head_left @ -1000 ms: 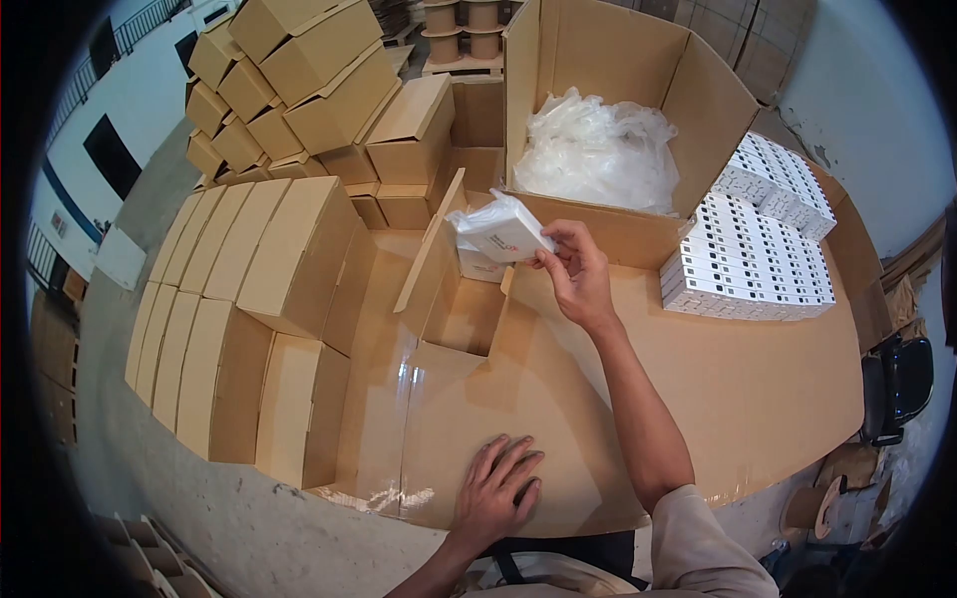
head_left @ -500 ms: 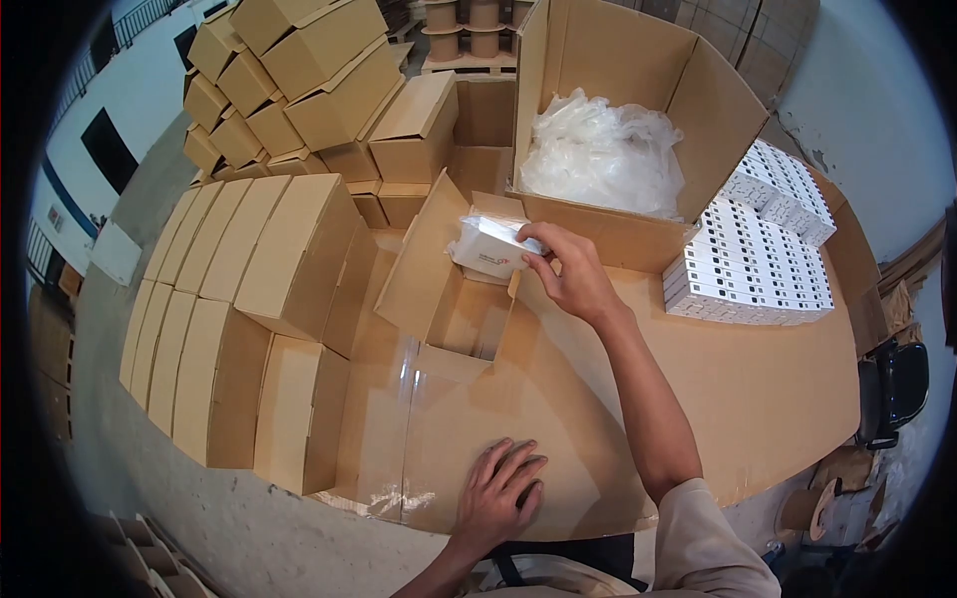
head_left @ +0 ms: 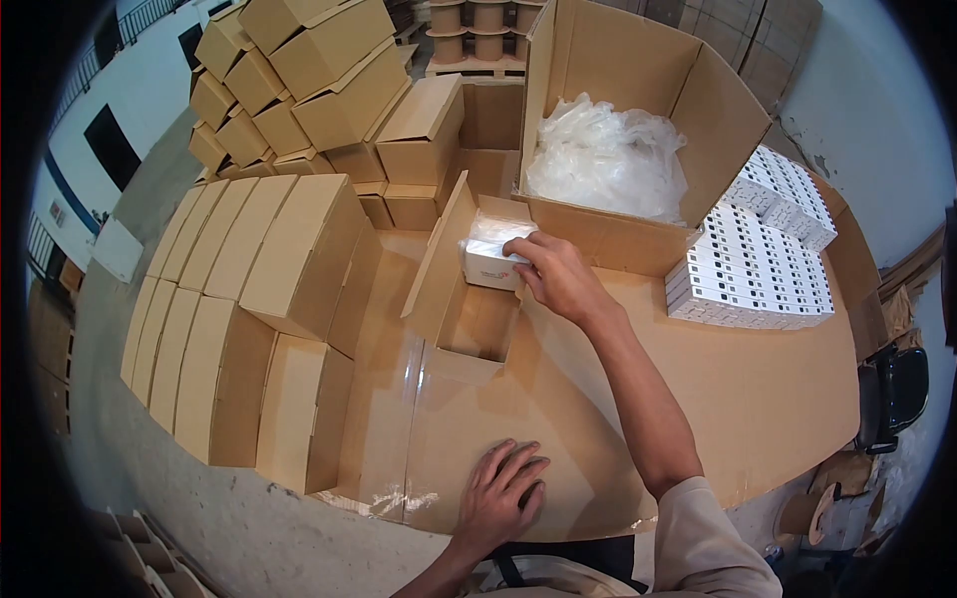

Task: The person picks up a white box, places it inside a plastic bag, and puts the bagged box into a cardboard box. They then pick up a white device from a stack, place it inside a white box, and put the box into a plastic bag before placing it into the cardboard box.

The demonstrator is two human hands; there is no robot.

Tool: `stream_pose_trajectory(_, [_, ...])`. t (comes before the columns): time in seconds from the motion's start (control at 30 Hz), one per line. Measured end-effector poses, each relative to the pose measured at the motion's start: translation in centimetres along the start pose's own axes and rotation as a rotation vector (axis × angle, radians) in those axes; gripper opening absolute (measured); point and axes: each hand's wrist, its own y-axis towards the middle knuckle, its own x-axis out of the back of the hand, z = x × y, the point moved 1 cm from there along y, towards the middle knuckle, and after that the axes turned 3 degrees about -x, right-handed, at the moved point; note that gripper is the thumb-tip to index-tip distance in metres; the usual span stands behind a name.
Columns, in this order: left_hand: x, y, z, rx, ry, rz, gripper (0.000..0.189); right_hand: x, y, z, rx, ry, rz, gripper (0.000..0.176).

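My right hand (head_left: 553,274) reaches into a small open cardboard box (head_left: 478,324) at the middle of the table and grips a white plastic-wrapped packet (head_left: 488,261) at the box's far end. The packet lies inside the box, under my fingers. The box's lid flap (head_left: 439,259) stands up on its left side. My left hand (head_left: 501,493) lies flat, palm down and fingers spread, on the cardboard-covered table (head_left: 738,399) near its front edge, holding nothing.
A large open carton (head_left: 718,110) holding clear plastic bags (head_left: 608,159) stands behind the small box. Stacked white printed boxes (head_left: 758,254) sit at the right. Closed brown boxes (head_left: 249,289) are lined up at the left, with more piled behind (head_left: 319,80).
My right hand has carried the white packet from above the small box down into it. My left hand has stayed flat on the table.
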Motion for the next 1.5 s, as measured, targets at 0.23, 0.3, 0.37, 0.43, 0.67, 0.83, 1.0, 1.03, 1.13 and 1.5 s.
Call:
stream_pose_trajectory(0.23, [0.1, 0.1, -0.1, 0.006, -0.009, -0.008, 0.034, -0.7, 0.3, -0.2, -0.015, -0.059, 0.031, 0.021])
stream_pose_trajectory(0.3, [0.5, 0.3, -0.4, -0.004, 0.004, -0.019, 0.033, -0.8, 0.4, -0.2, -0.046, -0.075, 0.039, 0.018])
stream_pose_trajectory(0.37, [0.5, 0.4, -0.4, -0.004, 0.004, -0.018, 0.033, -0.9, 0.5, -0.3, -0.064, -0.105, 0.039, 0.015])
stream_pose_trajectory(0.43, [0.1, 0.1, -0.1, 0.008, -0.009, -0.009, 0.034, -1.4, 0.7, -0.4, -0.066, -0.149, 0.033, 0.011])
stream_pose_trajectory(0.67, [0.0, 0.3, -0.2, 0.014, -0.013, -0.01, 0.034, -3.0, 1.1, 0.4, -0.179, -0.271, 0.034, 0.009])
stream_pose_trajectory(0.83, [-0.1, 0.3, -0.4, 0.016, 0.012, -0.009, 0.033, -4.0, 0.6, 0.4, -0.206, -0.284, -0.024, 0.012])
stream_pose_trajectory(1.0, [-0.2, 0.9, -0.7, 0.011, 0.042, -0.001, 0.034, -3.8, -0.7, 1.5, -0.235, -0.222, -0.075, 0.018])
stream_pose_trajectory(1.03, [-0.3, 1.3, -0.8, 0.008, 0.047, 0.001, 0.034, -3.7, -1.3, 1.7, -0.235, -0.201, -0.072, 0.021])
stream_pose_trajectory(1.13, [-0.9, 3.5, -0.7, -0.019, 0.058, -0.004, 0.035, -2.9, -3.4, 1.8, -0.224, -0.036, -0.093, 0.034])
stream_pose_trajectory(1.5, [-5.9, 16.6, 1.4, -0.166, 0.176, -0.096, 0.047, 7.1, -13.2, -4.0, -0.171, 0.012, -0.131, 0.039])
